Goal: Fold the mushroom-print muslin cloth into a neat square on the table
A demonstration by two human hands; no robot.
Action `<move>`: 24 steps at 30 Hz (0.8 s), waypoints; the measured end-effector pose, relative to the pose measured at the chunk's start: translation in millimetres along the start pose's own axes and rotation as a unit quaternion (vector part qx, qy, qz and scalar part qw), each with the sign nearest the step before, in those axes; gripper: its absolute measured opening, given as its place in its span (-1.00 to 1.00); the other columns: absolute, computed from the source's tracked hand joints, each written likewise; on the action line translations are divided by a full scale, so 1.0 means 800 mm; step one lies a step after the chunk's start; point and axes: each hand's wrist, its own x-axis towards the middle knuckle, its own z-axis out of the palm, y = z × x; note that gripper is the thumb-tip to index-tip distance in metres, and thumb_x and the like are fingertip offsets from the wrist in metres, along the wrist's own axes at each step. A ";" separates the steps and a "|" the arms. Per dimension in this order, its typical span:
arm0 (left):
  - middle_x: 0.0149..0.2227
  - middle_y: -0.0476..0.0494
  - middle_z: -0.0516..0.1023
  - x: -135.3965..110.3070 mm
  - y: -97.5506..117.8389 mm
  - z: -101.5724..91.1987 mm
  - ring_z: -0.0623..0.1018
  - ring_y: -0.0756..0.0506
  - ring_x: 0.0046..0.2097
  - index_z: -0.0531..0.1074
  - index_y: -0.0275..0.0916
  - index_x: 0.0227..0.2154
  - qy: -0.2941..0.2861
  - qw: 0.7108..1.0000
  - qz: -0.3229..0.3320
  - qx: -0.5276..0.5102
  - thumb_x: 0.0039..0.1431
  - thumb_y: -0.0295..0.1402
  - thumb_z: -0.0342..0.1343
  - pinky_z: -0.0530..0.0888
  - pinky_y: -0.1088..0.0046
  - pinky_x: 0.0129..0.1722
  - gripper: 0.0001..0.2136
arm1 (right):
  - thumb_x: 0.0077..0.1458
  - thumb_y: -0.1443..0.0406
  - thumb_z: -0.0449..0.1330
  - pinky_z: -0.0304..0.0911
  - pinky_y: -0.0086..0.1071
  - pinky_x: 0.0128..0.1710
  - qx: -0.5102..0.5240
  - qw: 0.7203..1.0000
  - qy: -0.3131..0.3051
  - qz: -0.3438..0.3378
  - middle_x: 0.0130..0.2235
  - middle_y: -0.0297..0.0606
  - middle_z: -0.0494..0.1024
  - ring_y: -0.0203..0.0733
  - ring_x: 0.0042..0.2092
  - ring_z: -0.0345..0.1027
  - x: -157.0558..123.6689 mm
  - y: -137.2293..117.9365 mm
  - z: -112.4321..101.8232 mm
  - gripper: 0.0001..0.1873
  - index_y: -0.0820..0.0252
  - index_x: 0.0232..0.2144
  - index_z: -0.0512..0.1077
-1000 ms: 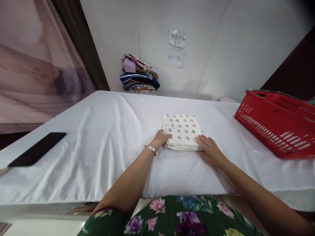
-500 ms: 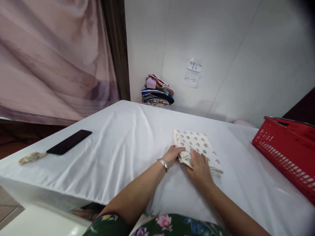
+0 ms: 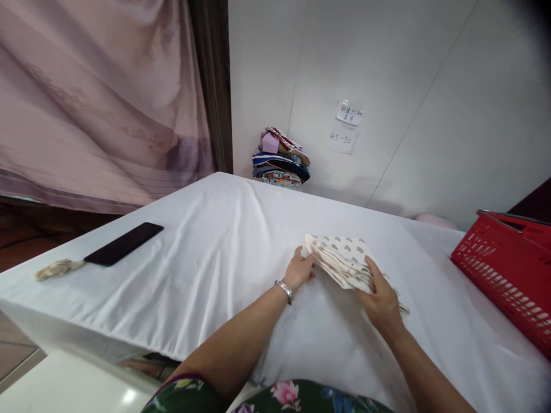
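Note:
A folded cream cloth (image 3: 340, 258) printed with small grey and green motifs lies on the white-covered table in front of me. Its near side is lifted, so the stacked layers of the fold face me. My right hand (image 3: 379, 301) grips the near right edge, thumb on top and fingers underneath, partly hidden. At the cloth's left corner is my left hand (image 3: 300, 271), wearing a silver bracelet, its fingers apart; whether the fingertips touch the fabric is hard to tell.
A red plastic basket (image 3: 503, 275) stands on the right of the white tablecloth (image 3: 206, 252). To the left lies a black phone (image 3: 124, 244) with a pale strap (image 3: 58, 269). Folded clothes (image 3: 282, 160) are stacked by the wall, near paper notes (image 3: 343, 137).
My right hand has moved right and tipped up the cloth's near side, showing its layers. My left hand has loosened from the left edge. The view has shifted slightly.

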 end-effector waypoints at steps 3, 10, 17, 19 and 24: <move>0.02 -0.26 0.37 0.017 -0.015 -0.011 0.42 -0.14 -0.02 -0.09 -0.27 0.22 0.088 0.976 0.125 0.156 0.02 -0.39 0.06 0.32 0.35 -0.02 -0.30 | -0.07 0.22 0.14 0.26 -0.21 -0.03 0.052 0.997 0.003 0.060 0.02 -0.26 0.40 -0.07 -0.03 0.34 0.005 0.002 -0.032 -0.25 0.03 0.19 0.04; 0.20 -0.26 0.11 0.014 -0.014 -0.012 0.16 -0.13 0.20 0.05 -0.30 0.17 0.006 0.932 0.308 0.193 -0.12 -0.45 0.17 0.11 0.37 0.17 -0.27 | -0.14 0.25 0.21 0.29 -0.26 -0.08 0.134 0.988 0.034 0.070 -0.03 -0.25 0.44 -0.10 -0.09 0.37 0.020 0.002 -0.103 -0.26 0.04 0.15 0.16; -0.31 -0.01 0.48 -0.038 0.079 -0.050 0.47 -0.04 -0.25 0.36 -0.22 -0.23 -0.074 0.955 0.285 0.021 -0.10 -0.28 0.24 0.41 0.51 -0.27 -0.67 | -0.17 0.17 0.29 0.43 -0.23 -0.40 0.315 0.937 0.006 0.150 -0.06 -0.23 0.47 -0.03 -0.25 0.45 0.077 0.010 -0.178 -0.29 -0.09 0.08 0.21; -0.38 0.02 0.47 -0.048 0.111 -0.063 0.47 -0.01 -0.34 0.37 -0.23 -0.29 -0.052 0.957 0.284 -0.026 -0.13 -0.27 0.27 0.39 0.56 -0.39 -0.68 | -0.13 0.17 0.27 0.42 -0.21 -0.44 0.376 0.908 -0.044 0.180 -0.09 -0.20 0.49 -0.02 -0.30 0.47 0.098 0.010 -0.186 -0.36 -0.05 0.06 0.23; -0.38 -0.10 0.51 -0.012 0.136 -0.072 0.50 -0.06 -0.40 0.38 -0.28 -0.29 -0.030 0.981 0.155 -0.109 -0.12 -0.15 0.24 0.42 0.48 -0.45 -0.63 | -0.04 0.18 0.19 0.41 -0.20 -0.38 0.451 0.843 -0.175 0.237 -0.16 -0.11 0.53 -0.01 -0.30 0.49 0.142 0.032 -0.119 -0.42 0.11 0.07 0.21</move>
